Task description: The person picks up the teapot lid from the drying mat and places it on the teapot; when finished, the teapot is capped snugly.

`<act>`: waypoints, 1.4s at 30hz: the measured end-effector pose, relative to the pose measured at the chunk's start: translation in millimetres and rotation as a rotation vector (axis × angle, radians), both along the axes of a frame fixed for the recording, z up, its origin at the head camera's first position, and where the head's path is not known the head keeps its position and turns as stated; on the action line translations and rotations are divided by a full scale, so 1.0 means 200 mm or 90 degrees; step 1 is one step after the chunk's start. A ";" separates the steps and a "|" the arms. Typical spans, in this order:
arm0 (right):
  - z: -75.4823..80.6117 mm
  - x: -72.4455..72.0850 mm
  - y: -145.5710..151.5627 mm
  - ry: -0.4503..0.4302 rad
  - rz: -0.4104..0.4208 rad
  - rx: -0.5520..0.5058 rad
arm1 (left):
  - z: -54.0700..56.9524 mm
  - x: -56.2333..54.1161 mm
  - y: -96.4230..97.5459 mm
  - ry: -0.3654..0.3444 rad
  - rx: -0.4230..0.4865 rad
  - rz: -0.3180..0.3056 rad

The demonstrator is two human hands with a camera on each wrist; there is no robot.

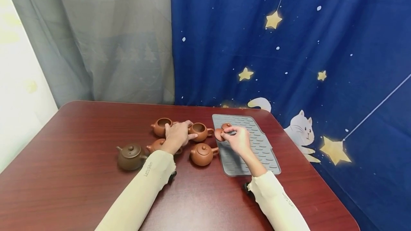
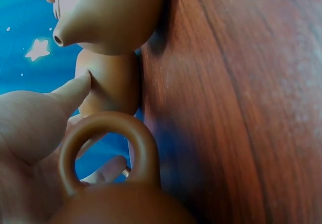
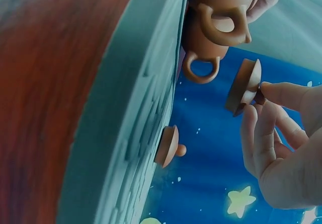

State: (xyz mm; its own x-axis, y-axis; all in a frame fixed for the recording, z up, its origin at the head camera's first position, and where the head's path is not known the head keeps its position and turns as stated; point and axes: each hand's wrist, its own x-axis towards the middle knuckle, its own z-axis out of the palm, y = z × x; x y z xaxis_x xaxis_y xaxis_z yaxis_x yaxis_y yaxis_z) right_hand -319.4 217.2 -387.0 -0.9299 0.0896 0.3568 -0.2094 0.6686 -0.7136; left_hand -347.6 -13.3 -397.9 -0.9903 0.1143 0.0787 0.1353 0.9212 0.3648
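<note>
My left hand [image 1: 177,133] reaches over the pots and grips the spout side of a lidless reddish-brown teapot [image 1: 199,133], its thumb against the body. In the left wrist view that thumb presses the pot body [image 2: 113,85], while another pot's handle [image 2: 146,148] stands close in front. My right hand [image 1: 239,140] pinches a round clay lid [image 3: 244,85] by its knob, held tilted in the air beside the lidless pot. Below it, a second lid [image 3: 167,146] lies knob up on the grey ridged mat [image 1: 263,149].
Another lidless teapot [image 1: 159,128] stands left of my left hand. A lidded reddish teapot [image 1: 155,146] is partly hidden under my left forearm. Nearer me stand a lidded teapot [image 1: 202,155] and a dark brown one [image 1: 129,159]. Curtains hang behind the table [image 1: 80,134].
</note>
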 end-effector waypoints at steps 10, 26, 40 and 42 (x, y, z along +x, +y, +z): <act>-0.01 -0.06 -0.05 -0.003 0.046 -0.090 | 0.01 0.00 0.01 -0.002 -0.010 -0.001; -0.02 -0.13 -0.16 0.034 0.067 -0.046 | 0.01 0.00 0.01 -0.005 -0.013 0.003; -0.01 -0.19 -0.27 0.020 0.066 -0.007 | 0.01 -0.01 0.01 -0.013 -0.004 0.004; -0.01 -0.20 -0.28 0.010 0.074 -0.019 | 0.02 -0.01 0.01 -0.012 -0.007 0.003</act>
